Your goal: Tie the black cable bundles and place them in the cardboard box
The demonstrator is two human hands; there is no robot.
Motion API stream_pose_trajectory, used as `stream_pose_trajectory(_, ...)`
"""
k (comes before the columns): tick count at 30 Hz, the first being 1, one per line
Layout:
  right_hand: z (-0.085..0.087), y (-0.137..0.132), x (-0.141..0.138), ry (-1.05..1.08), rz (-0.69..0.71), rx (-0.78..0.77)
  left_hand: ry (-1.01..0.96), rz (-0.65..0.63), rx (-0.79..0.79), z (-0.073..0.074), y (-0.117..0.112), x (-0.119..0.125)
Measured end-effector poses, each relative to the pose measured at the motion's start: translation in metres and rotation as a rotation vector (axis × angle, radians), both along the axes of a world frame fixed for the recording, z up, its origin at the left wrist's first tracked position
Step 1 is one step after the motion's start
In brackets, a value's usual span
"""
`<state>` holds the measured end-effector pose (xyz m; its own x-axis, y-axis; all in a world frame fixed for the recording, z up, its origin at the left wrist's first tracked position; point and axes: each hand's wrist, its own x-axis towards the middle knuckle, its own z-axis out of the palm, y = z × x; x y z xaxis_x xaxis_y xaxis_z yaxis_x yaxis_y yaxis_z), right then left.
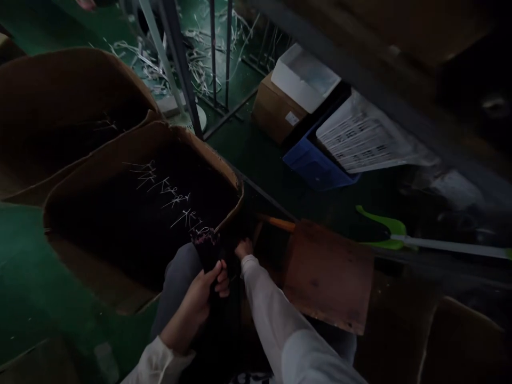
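The left hand [204, 296] is in the lower middle of the frame. Its fingers are curled tight around a dark bundle [208, 248] of thin pieces, and the bundle stands up out of the fist. The top of the bundle is right by the near edge of a big brown cardboard box [100, 170]. Inside that box, on its dark bottom, lie some thin pale sticks [172, 200].

The right hand [244, 248] is just beside the bundle, a little to the right. It comes out of a long white sleeve and reaches down into a dark spot. It is too dark there to tell if this hand is open or closed.

A second brown cardboard box [60, 90] sits in the upper left. A flat red-brown wooden board [328, 274] lies to the right of the hands. Farther up is a blue plastic crate [312, 162], and a white box [304, 77] rests on a small brown carton [274, 112]. A bright green tool [380, 224] with a long pale handle lies at the right. White paper strips [200, 48] are scattered on the green floor [28, 277] at the top.
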<state>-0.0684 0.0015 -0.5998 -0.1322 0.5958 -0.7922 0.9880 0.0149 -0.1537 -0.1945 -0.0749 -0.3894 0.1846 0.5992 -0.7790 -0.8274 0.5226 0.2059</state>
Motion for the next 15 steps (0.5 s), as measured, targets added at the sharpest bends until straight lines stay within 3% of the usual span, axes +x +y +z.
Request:
stream_pose_trajectory(4,-0.045,0.024,0.011,-0.083,0.089,-0.061,-0.077,0.005,-0.126,-0.023,0.008,-0.008)
stream_pose_trajectory(8,-0.078,0.042,0.015,-0.122,0.149,-0.091,-0.087,-0.087,-0.137,-0.032,0.014,-0.009)
stream_pose_trajectory(11,-0.090,0.049,0.019,-0.153,0.177,-0.116,-0.120,-0.113,-0.123,-0.037,0.014,-0.010)
stream_pose_trajectory(15,-0.090,0.058,0.021,-0.190,0.186,-0.155,-0.122,-0.112,-0.142,-0.038,0.016,-0.015)
